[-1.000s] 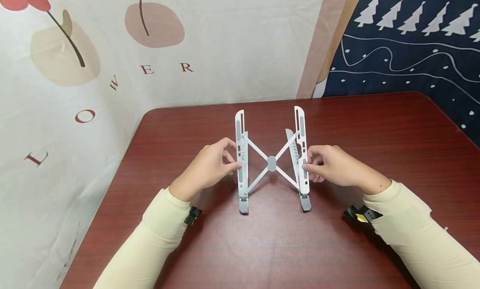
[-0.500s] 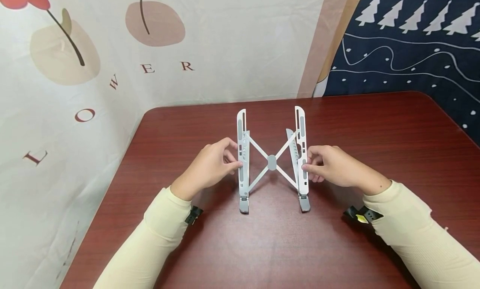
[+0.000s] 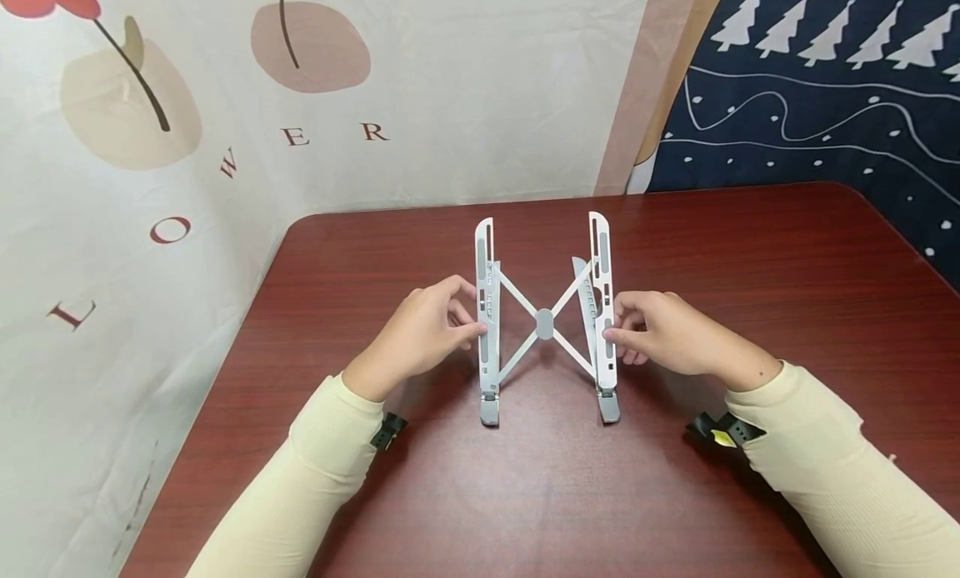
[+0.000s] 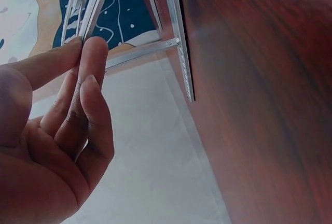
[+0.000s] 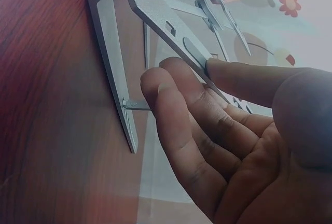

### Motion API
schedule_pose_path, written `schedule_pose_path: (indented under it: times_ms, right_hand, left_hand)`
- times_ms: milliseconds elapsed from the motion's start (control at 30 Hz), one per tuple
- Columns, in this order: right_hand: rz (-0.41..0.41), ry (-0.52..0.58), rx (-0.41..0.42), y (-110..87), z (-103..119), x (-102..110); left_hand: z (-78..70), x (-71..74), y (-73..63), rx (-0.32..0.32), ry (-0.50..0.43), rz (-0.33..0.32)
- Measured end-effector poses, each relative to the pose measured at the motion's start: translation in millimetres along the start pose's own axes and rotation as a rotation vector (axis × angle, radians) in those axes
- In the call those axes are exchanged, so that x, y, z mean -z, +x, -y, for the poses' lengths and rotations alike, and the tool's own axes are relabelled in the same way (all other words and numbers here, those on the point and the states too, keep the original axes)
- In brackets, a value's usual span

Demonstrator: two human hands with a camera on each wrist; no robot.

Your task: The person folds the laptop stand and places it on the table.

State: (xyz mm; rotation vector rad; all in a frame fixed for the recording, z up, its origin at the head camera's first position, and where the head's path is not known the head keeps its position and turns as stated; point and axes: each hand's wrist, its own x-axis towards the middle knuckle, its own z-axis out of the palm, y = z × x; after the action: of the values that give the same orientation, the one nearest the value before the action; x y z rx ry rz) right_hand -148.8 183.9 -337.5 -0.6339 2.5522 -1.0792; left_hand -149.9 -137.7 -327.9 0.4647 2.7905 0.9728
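A silver folding laptop stand [image 3: 544, 323] stands unfolded on the table, its two side rails joined by crossed bars with a grey oval hub. My left hand [image 3: 420, 332] pinches the left upper rail [image 3: 483, 295] between thumb and fingers. On the other side, my right hand [image 3: 667, 328] pinches the right upper rail [image 3: 604, 311] the same way. Grey pads line both rails, and small front lips rest at the near ends. In the right wrist view the thumb lies along a pad on the raised rail [image 5: 176, 37], with the notched base bar [image 5: 116, 79] below on the table.
The dark red wooden table [image 3: 540, 495] reaches back to a pale flower-print cloth [image 3: 480, 103]. A navy cloth with white trees [image 3: 810, 103] hangs at the right. Black straps [image 3: 387, 431] sit at both wrists.
The left rail has shifted slightly to the right along with my left hand, so the two rails stand a little closer together. My right hand stays almost where it was.
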Motion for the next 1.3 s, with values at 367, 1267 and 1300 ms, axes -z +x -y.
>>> schedule_pose_path:
  times_ms: [367, 1267, 1300]
  right_hand:
    - [0.002, -0.001, -0.004, -0.1, 0.6, -0.1]
    - [-0.016, 0.004, 0.013, -2.3, 4.1, -3.6]
    - [-0.015, 0.002, 0.013, -2.1, 4.0, -3.8]
  left_hand:
    - [-2.6, -0.8, -0.7, 0.006, -0.007, 0.003]
    - [-5.1, -6.1, -0.5, -0.010, 0.014, -0.026]
    - [-5.4, -6.2, -0.5, -0.009, 0.014, -0.027]
